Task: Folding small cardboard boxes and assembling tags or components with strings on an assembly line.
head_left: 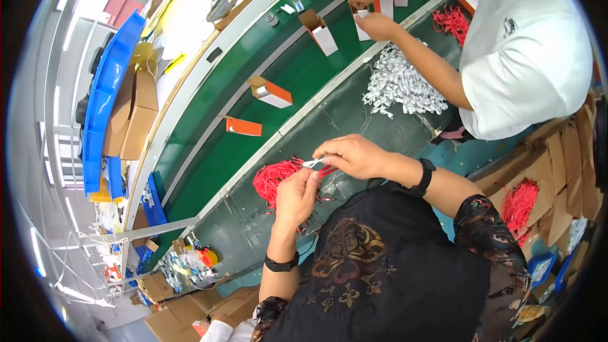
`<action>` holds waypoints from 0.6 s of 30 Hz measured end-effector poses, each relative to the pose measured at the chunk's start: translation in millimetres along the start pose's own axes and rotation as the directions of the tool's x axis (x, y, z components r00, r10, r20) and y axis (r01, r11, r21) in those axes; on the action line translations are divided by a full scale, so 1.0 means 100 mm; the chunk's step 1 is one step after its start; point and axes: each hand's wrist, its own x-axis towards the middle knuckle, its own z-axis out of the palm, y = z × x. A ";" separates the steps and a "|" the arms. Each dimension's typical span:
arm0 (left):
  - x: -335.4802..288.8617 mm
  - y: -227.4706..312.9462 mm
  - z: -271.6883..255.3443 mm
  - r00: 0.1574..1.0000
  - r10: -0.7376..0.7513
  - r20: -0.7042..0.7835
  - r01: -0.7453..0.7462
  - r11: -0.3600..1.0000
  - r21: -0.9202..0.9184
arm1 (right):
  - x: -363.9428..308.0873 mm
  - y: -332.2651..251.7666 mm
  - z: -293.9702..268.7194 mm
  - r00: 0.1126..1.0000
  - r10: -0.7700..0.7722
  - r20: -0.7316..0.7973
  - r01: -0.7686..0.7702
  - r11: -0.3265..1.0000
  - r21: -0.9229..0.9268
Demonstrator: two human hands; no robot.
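Above the dark work surface my left hand [296, 195] and my right hand [356, 157] meet, both closed in a fingertip pinch. A short white cord [311, 164] runs to my right fingertips. Red cord [326, 171] shows between the two hands, at my left fingertips. Which strands pass through which fingers is partly hidden. Right beside my left hand lies a pile of red cords [271, 180], some loose ends sticking out under my hands. A large heap of white cords [402, 82] lies farther right on the same surface.
A green conveyor [209, 158] carries an orange-white box [244, 127] and an open box [271, 92]. At upper right a co-worker [525, 50] handles a box. Red cords [519, 206] lie on cardboard at right. A blue bin [111, 101] stands far left.
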 end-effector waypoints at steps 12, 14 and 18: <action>0.11 -0.07 -0.03 0.994 0.109 -0.004 -0.107 0.986 0.127 | 0.06 -0.24 -0.06 0.975 0.102 0.196 -0.092 0.994 -0.058; 0.11 -0.08 0.00 0.996 0.055 -0.068 -0.062 0.992 -0.114 | 0.08 -0.28 -0.07 0.973 0.136 0.184 -0.131 0.991 -0.038; 0.18 -0.44 0.06 0.999 0.028 0.015 -0.013 0.789 -0.614 | 0.09 -0.32 -0.09 0.935 0.177 0.306 -0.301 0.852 0.428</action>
